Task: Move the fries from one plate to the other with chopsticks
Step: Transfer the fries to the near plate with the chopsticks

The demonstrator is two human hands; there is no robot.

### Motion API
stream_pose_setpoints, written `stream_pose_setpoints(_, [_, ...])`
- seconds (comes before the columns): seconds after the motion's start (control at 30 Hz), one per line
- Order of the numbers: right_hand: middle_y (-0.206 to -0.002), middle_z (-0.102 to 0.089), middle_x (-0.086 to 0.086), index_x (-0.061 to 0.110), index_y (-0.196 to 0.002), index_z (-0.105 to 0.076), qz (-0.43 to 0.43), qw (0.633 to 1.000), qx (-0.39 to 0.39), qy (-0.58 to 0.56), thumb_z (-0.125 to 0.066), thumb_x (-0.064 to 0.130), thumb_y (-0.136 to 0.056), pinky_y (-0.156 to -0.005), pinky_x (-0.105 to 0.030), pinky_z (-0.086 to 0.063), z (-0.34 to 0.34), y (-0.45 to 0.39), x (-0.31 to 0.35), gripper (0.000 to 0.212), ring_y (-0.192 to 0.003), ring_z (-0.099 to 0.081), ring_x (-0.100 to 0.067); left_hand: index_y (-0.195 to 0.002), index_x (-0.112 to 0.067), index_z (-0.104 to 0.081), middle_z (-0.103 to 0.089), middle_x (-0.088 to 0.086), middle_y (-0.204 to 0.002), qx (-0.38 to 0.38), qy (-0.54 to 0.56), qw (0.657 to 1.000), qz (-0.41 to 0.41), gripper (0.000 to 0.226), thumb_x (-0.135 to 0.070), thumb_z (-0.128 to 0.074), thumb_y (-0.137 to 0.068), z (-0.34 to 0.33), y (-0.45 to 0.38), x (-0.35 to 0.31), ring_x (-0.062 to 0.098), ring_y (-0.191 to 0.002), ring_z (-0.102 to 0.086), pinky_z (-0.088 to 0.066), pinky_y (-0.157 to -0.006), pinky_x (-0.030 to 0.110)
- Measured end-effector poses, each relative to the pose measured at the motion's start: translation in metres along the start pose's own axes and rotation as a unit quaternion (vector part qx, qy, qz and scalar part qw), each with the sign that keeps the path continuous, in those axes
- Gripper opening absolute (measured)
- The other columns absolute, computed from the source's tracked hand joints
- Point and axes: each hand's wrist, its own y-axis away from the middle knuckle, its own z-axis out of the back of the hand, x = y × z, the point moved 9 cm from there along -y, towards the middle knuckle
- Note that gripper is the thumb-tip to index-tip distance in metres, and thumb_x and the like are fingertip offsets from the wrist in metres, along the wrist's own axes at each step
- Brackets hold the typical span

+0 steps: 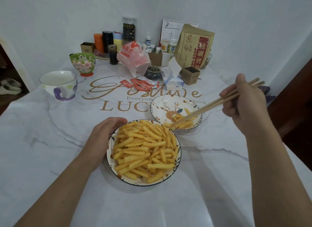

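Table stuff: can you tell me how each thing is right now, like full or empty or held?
Near plate: heaped with fries.
Far plate: only a few fries.
Chopsticks: held, tips down by the far plate's fries.
Right hand: grips the chopsticks.
Left hand: rests against the near plate's rim.
White cup: upright, looks empty.
Tissue pack: open, a tissue sticking up.

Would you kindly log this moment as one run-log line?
left hand: steadies full plate | right hand: holds chopsticks | tips: far plate near edge | fries: mostly untransferred
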Motion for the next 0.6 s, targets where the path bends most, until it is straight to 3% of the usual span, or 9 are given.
stream_pose_setpoints(0.07, [-0.053,-0.044,-0.009,0.008,-0.059,-0.066,-0.003,0.997,0.066,0.043,-0.046,0.045,-0.108,-0.044,-0.027,-0.023,-0.010,0.012,-0.003,0.064,-0.043,-0.035,-0.016,-0.101,-0.023,-0.081,-0.080,-0.004,-0.111,0.001,-0.004,1.000,-0.001,0.032,-0.025,-0.049,-0.102,0.000,0.000,0.000,0.013,-0.112,-0.073,-0.052,-0.109,0.048])
stream_pose_setpoints(0.13, [-0.055,-0.043,-0.010,0.009,-0.060,-0.068,0.010,0.996,0.066,0.055,-0.049,0.041,-0.107,-0.042,-0.025,-0.024,-0.007,0.013,-0.002,0.060,-0.043,-0.035,-0.015,-0.102,-0.024,-0.081,-0.080,-0.004,-0.112,0.003,-0.010,1.000,0.001,0.032,-0.026,-0.049,-0.102,0.000,0.001,0.000,0.014,-0.113,-0.073,-0.051,-0.110,0.049])
stream_pose_setpoints(0.23, [-0.058,-0.054,-0.007,0.007,-0.065,-0.066,0.029,0.998,-0.046,0.024,-0.052,0.034,-0.106,-0.041,-0.023,-0.023,0.019,-0.002,0.002,0.051,-0.044,-0.037,-0.011,-0.103,-0.027,-0.081,-0.079,-0.006,-0.114,0.005,-0.018,1.000,0.001,0.032,-0.029,-0.049,-0.102,0.000,0.000,0.002,0.015,-0.116,-0.071,-0.050,-0.111,0.052])
stream_pose_setpoints(0.3, [-0.057,-0.062,0.002,0.009,-0.067,-0.066,0.047,0.988,-0.120,0.080,-0.052,0.034,-0.104,-0.043,-0.024,-0.031,0.035,-0.011,-0.001,0.047,-0.045,-0.044,-0.009,-0.102,-0.028,-0.081,-0.079,-0.007,-0.113,0.002,-0.022,1.000,0.000,0.033,-0.028,-0.049,-0.101,0.001,0.000,0.002,0.014,-0.115,-0.071,-0.050,-0.111,0.052])
stream_pose_setpoints(0.37, [-0.061,-0.064,0.000,0.013,-0.066,-0.069,0.059,0.979,-0.142,0.132,-0.053,0.039,-0.101,-0.051,-0.029,-0.038,0.039,-0.016,-0.008,0.046,-0.050,-0.049,-0.010,-0.101,-0.029,-0.081,-0.079,-0.008,-0.113,0.002,-0.024,1.000,0.001,0.033,-0.029,-0.048,-0.101,0.001,0.000,0.002,0.014,-0.114,-0.072,-0.050,-0.110,0.051])
stream_pose_setpoints(0.6, [-0.062,-0.062,-0.003,0.015,-0.071,-0.072,0.090,0.967,-0.086,0.223,-0.052,0.044,-0.103,-0.057,-0.029,-0.043,0.006,-0.025,-0.017,0.047,-0.058,-0.056,-0.015,-0.100,-0.027,-0.081,-0.080,-0.004,-0.112,0.001,-0.013,1.000,0.002,0.034,-0.027,-0.048,-0.102,0.001,-0.002,0.002,0.017,-0.113,-0.073,-0.051,-0.109,0.052])
